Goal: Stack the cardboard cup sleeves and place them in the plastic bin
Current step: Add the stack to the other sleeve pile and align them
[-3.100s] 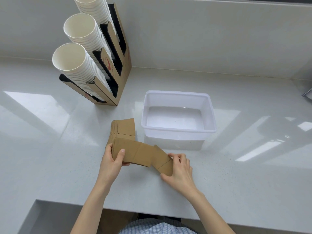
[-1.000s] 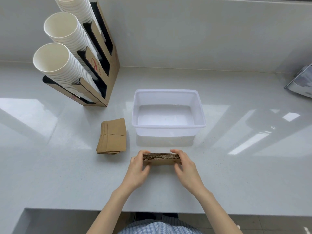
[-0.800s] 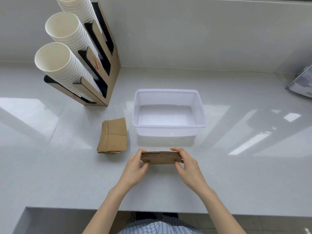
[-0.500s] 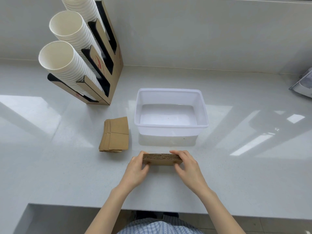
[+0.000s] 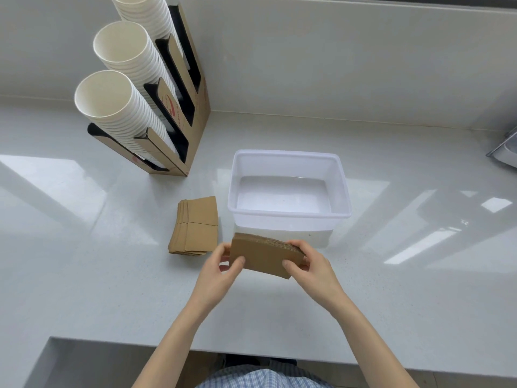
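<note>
A squared-up stack of brown cardboard cup sleeves [image 5: 265, 257] is held just in front of the clear plastic bin [image 5: 289, 215], tilted so its flat face shows. My left hand [image 5: 221, 268] grips its left end and my right hand [image 5: 310, 264] grips its right end. The bin holds nothing and stands on the white counter. A second pile of sleeves [image 5: 195, 226] lies flat on the counter, just left of the bin.
A cardboard cup dispenser [image 5: 179, 119] with three slanted columns of white paper cups [image 5: 117, 107] stands at the back left. A metal object [image 5: 506, 152] shows at the right edge. The counter's front edge [image 5: 251, 351] runs close to my body.
The fanned sleeves were gathered into one stack and stood on edge on the counter. Now the stack is lifted slightly and tipped so that its face is toward me.
</note>
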The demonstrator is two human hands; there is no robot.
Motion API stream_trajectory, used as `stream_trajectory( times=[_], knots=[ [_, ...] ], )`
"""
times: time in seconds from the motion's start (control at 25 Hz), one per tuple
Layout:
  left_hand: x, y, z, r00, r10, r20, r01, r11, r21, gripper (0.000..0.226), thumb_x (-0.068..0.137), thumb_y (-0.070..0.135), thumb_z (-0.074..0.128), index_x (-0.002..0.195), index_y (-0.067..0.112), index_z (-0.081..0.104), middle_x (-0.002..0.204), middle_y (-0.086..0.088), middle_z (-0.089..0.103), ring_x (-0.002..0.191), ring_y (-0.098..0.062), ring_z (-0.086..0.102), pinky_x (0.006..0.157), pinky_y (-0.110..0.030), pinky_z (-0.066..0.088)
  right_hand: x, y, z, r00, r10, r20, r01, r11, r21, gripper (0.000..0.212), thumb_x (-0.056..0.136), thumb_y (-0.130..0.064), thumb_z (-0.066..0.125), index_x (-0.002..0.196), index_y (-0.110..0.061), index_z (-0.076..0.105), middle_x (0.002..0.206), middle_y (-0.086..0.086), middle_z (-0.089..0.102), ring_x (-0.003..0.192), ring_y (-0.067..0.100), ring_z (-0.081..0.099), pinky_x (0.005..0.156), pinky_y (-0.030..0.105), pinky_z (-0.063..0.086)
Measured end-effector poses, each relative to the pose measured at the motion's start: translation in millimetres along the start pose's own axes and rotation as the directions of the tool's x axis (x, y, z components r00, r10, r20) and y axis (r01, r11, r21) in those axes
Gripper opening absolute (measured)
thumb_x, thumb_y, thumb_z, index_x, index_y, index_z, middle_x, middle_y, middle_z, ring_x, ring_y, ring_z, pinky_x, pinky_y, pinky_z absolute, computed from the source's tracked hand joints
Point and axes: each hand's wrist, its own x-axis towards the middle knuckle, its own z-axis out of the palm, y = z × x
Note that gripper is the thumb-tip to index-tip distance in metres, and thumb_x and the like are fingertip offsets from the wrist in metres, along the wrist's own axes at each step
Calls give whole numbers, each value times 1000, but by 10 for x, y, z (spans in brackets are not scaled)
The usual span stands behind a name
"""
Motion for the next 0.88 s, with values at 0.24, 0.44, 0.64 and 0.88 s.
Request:
stream_trajectory(
  times=[0.24, 0.44, 0.64, 0.88],
  knots=[
    [76, 194, -128, 992, 21, -122, -52, 966, -254, 9, 87, 19, 51, 88, 25, 56, 85, 6, 62, 79, -4, 59, 75, -19, 51, 54, -274, 133, 992, 25, 122, -44, 987, 155, 17, 80, -20, 57, 92, -32, 56, 83, -12, 62, 70, 5, 56, 56, 5, 41],
    [152, 283, -290, 990, 23, -138, -53, 975, -215, 9, 88, 18, 50, 86, 26, 56, 75, 3, 56, 71, -11, 53, 65, -18, 55, 143, -382, 232, 966, 44, 254, -70, 993, 96, 12, 82, -25, 56, 93, -27, 52, 86, -11, 60, 71, 2, 54, 60, 8, 42],
    [252, 339, -500, 995, 11, -96, -26, 987, -156, 12, 86, 20, 53, 84, 31, 56, 78, -1, 59, 74, -17, 55, 69, -32, 49, 312, -543, 369, 959, 28, 283, -78, 983, 167, 18, 87, -32, 53, 104, -29, 54, 93, -10, 60, 83, 3, 58, 68, 14, 44],
    [454, 335, -711, 985, -32, -171, -3, 979, -202, 16, 85, 18, 56, 96, 30, 56, 93, 6, 63, 78, -4, 62, 63, -16, 53, 583, -690, 683, 966, 111, 232, -166, 958, 233, 15, 88, -26, 52, 101, -19, 55, 108, 7, 64, 83, 9, 57, 63, 13, 44]
  ],
)
